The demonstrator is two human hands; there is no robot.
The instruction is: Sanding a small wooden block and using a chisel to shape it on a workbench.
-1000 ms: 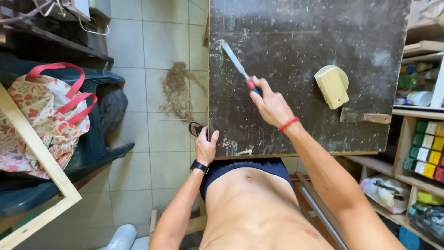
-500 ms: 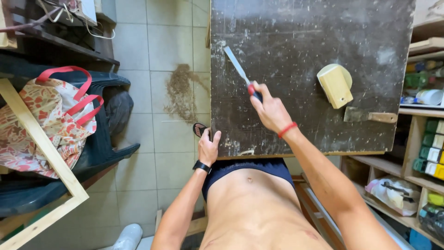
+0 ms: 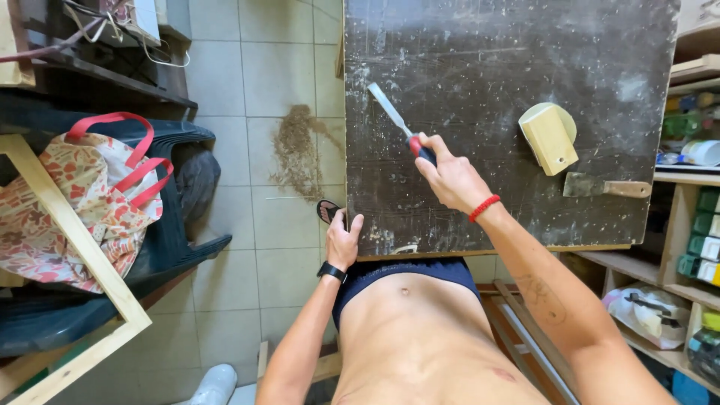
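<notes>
In the head view, a chisel [image 3: 400,125] with a red and black handle is clasped in the right hand [image 3: 450,180], the fingers closed round the handle and the pale blade pointing up and away to the left over a dark, scratched board [image 3: 480,67]. The board's near left corner is gripped by the left hand [image 3: 343,240], thumb laid on top. To the right of the chisel hand, a pale wooden block [image 3: 549,136] is seen lying on the board, with a flat scraper [image 3: 606,187] just below it. Left of the left hand, a patch of sawdust [image 3: 296,150] is spread on the tiled floor, and further left a floral bag [image 3: 71,202] is propped.
</notes>
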